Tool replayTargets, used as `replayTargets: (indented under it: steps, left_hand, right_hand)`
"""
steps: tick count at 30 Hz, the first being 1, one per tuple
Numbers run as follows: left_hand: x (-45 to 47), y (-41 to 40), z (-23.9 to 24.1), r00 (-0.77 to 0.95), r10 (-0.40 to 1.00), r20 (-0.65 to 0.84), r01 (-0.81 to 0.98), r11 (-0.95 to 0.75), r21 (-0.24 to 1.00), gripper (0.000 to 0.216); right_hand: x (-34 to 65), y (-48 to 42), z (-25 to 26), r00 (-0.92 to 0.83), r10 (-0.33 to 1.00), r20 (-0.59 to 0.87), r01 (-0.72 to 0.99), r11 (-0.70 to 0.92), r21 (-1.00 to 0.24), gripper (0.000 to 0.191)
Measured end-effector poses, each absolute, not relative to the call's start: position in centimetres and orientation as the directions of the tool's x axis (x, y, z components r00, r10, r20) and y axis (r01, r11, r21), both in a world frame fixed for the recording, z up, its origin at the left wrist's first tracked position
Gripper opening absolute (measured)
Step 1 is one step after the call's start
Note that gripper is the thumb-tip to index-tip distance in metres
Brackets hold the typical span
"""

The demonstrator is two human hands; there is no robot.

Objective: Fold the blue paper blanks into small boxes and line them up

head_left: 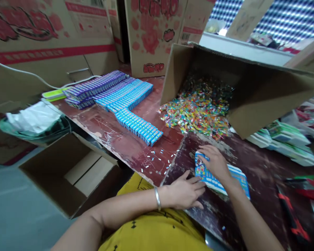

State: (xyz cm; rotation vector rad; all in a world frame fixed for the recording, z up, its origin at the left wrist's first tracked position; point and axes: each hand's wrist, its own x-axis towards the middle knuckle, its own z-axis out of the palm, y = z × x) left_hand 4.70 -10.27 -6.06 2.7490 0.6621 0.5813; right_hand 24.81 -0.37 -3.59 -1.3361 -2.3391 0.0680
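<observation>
My right hand (215, 164) curls over a row of flat blue printed cartons (237, 174) on the dark board in front of me. Its thumb and fingers are on the front carton (199, 168), at the row's left end. My left hand (187, 191), below a silver bangle, lies on the board with fingers stretched out, its fingertips close to the near side of that row. Nothing shows in the left hand. Part of the row is hidden under my right hand and forearm. Small wrapped candies (199, 111) spill from a tipped cardboard box (261, 90) beyond the hands.
Rows of small blue boxes (138, 125) and purple boxes (94, 87) stand on the red table. An open carton (49, 177) sits below its left edge. Red-handled pliers (290, 216) lie at right, near stacked green-white packs (288, 139). White scraps (161, 162) dot the table.
</observation>
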Motion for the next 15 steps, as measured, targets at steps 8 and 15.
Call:
replayTargets:
  steps: [8, 15]
  left_hand:
    - [2.9, -8.3, -2.6, 0.310, 0.860, 0.405, 0.597, -0.508, 0.621, 0.072]
    - [0.8, -8.2, -1.3, 0.231, 0.929, 0.290, 0.450, -0.366, 0.814, 0.061]
  right_hand:
    - [20.6, -2.5, -0.2, 0.009, 0.984, 0.179, 0.513, 0.149, -0.846, 0.027]
    - [17.1, -4.3, -0.5, -0.013, 1.000, -0.005, 0.234, -0.002, -0.972, 0.032]
